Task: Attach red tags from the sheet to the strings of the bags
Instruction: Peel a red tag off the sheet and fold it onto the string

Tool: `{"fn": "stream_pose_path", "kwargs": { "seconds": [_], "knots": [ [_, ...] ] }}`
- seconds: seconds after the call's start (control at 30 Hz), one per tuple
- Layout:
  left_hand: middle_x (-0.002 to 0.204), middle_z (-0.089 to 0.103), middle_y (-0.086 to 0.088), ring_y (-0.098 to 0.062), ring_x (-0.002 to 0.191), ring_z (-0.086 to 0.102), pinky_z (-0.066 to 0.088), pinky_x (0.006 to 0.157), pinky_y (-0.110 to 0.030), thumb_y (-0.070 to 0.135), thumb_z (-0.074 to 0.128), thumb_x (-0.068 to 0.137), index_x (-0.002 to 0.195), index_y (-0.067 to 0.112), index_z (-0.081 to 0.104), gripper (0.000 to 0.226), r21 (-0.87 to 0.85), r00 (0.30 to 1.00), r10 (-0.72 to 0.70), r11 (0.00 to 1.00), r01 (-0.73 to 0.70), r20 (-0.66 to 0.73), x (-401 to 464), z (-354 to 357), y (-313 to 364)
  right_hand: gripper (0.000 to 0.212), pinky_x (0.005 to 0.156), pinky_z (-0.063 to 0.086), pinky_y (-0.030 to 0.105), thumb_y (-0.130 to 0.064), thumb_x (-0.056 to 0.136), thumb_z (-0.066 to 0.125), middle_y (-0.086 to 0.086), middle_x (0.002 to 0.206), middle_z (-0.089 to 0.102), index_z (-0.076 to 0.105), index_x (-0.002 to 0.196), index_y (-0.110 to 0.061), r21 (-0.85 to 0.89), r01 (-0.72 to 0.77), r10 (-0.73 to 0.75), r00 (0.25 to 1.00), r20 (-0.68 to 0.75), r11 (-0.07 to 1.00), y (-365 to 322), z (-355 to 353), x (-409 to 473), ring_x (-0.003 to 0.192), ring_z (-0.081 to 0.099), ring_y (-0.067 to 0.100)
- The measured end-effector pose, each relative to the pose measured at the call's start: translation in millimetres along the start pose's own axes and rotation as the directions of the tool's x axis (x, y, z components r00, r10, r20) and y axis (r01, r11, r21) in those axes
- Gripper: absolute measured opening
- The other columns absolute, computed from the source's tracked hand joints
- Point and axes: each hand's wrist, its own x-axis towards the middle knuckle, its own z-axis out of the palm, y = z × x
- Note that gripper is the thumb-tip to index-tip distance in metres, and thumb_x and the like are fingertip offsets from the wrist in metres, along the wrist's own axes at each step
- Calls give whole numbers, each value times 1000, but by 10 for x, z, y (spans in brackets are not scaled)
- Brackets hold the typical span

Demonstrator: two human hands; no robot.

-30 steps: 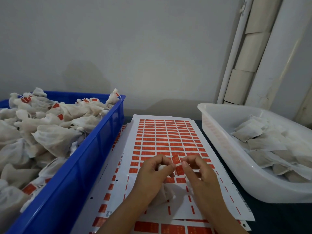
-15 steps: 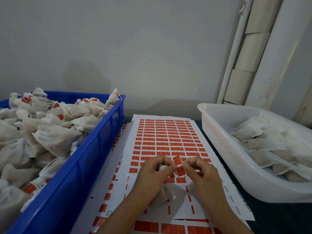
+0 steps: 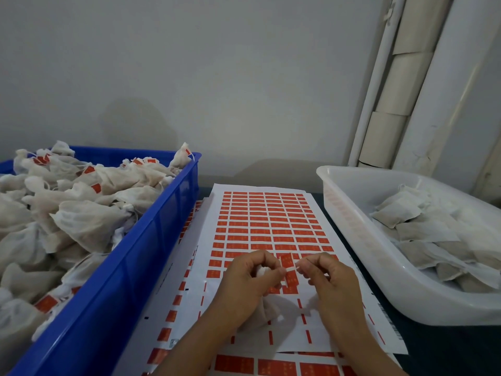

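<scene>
A white sheet of red tags lies flat in the middle of the table. Over its near part, my left hand grips a white cloth bag, whose body hangs below the palm. A thin white string runs taut from my left fingertips to my right hand, which pinches its other end. A red tag stands lifted just behind the string, between the two hands.
A blue crate on the left is heaped with white bags, some bearing red tags. A white tub on the right holds several flat bags. More tag sheets lie under the top one. A wall stands behind.
My right hand has shifted slightly right, away from the left hand, and the string is now stretched between the two. The left hand has barely moved.
</scene>
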Motion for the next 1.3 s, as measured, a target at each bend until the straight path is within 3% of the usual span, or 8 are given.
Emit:
{"fn": "stream_pose_path", "kwargs": {
  "seconds": [0.2,0.4,0.83,1.13,1.3],
  "knots": [
    [64,61,23,6,66,60,44,56,-4,18,63,85,74,22,63,12,-13,999,18,1000,-17,46,1,-2,12,15,72,39,10,-23,90,54,-10,77,61,59,77,-21,-41,-5,4,1000,-21,999,-5,12,1,76,57,6],
    [67,62,23,5,68,62,44,57,-4,18,64,85,73,23,63,13,-22,999,12,1000,-11,45,-1,3,5,14,82,45,22,-23,91,53,-8,80,62,59,79,-20,-59,-11,9,999,-33,998,-23,10,-7,79,58,7],
    [62,61,26,10,67,59,41,52,-1,22,63,86,71,27,63,15,5,999,-36,999,36,-21,-4,6,-11,14,74,39,11,-22,90,55,-9,80,62,59,77,-21,-47,6,-7,1000,-25,999,-36,14,-26,79,58,7],
    [64,61,24,10,67,58,41,51,-1,23,63,85,71,27,63,15,-1,998,-52,999,52,-42,-8,8,-19,10,75,40,12,-25,88,56,-8,83,64,61,81,-19,-68,26,-27,999,-17,997,-40,11,-27,82,59,7],
    [70,65,19,5,73,61,42,52,-2,24,64,85,70,27,64,15,-8,995,-69,998,69,-71,-9,4,-32,24,87,48,27,-44,80,47,-11,90,63,60,88,-24,-20,-5,4,999,-33,1000,-57,21,-34,86,59,7]
  ]
}}
